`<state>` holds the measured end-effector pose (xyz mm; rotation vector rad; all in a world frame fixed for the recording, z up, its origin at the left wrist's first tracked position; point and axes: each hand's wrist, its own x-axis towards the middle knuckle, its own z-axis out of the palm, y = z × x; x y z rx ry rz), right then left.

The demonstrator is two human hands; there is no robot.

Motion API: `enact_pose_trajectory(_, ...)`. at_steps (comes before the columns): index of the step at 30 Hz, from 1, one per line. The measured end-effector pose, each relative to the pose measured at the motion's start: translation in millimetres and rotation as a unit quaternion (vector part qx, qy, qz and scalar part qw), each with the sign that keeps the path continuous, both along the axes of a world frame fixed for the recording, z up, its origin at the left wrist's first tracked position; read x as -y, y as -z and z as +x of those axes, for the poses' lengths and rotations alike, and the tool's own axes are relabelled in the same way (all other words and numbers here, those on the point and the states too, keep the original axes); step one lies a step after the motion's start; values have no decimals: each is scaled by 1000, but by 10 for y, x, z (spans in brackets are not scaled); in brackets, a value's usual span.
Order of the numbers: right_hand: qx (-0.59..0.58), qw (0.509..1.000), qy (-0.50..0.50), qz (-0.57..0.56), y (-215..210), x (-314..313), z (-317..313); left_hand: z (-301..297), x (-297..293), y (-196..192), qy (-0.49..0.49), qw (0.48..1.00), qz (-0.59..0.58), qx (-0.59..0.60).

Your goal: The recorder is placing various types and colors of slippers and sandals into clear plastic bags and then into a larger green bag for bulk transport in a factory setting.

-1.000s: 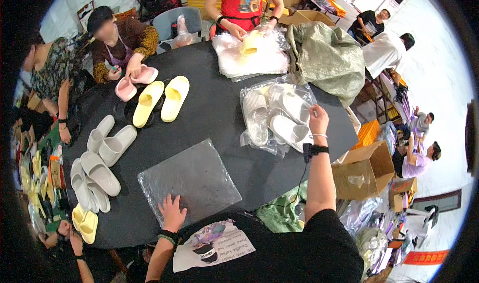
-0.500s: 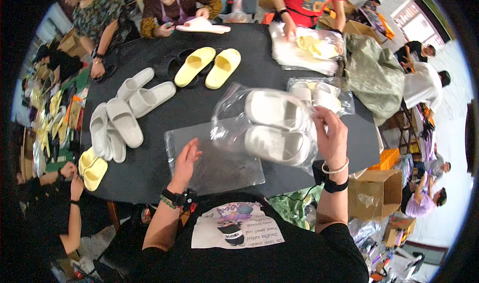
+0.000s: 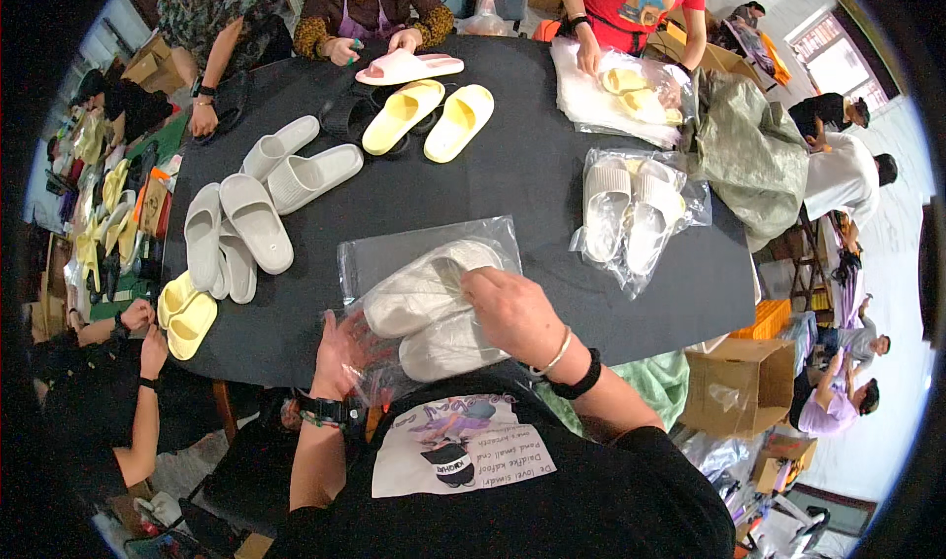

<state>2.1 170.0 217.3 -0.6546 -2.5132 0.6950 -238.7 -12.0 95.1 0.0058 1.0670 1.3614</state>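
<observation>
A pair of off-white slippers in a clear plastic bag lies tilted in front of my body. My right hand grips the far right part of this bagged pair, its fingertips pressed on the plastic. Beside the pair's near left end, my left hand is open, its fingers spread and partly seen through loose plastic. Beneath and beyond the slippers, a flat clear bag shows on the black table. To the right lies another bagged pair of white slippers, with some yellow at its edge.
Grey slippers and yellow slippers lie on the left. Another yellow pair is farther back. At the back right, a person in red handles bagged yellow slippers. A green-grey sack covers the right edge. A cardboard box stands below.
My right hand has brought the bagged slippers left and nearer to my body, over the flat bag. My left hand has moved down beside them. The bagged pair on the right is now uncovered.
</observation>
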Motion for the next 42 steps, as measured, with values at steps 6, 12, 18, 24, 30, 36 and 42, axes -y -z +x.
enact_pose_trajectory(6, 34, 999, -3, 23, 249, 49, -52, -38, 12, 69, 1, 999, -37, 26)
enact_pose_trajectory(12, -23, 999, -3, 34, 145, 170, -170, 10, -179, 145, -14, 999, -25, 26)
enact_pose_trajectory(18, 34, 999, -16, -36, 581, 396, -309, -307, -52, 776, -4, 996, -88, -24)
enact_pose_trajectory(24, 76, 984, 113, -117, 1131, -7, 74, -391, 2, 735, -78, 740, -174, -645)
enact_pose_trajectory(30, 262, 900, 288, -194, 1488, -549, 1017, -122, 25, 733, 101, 879, -177, -432)
enact_pose_trajectory(36, 241, 884, 271, -295, 1955, -369, 1390, 172, -271, 424, 158, 933, -51, -318)
enact_pose_trajectory(42, 122, 860, 257, -424, 1828, -244, 1307, 86, -629, -136, 76, 995, 41, -48)
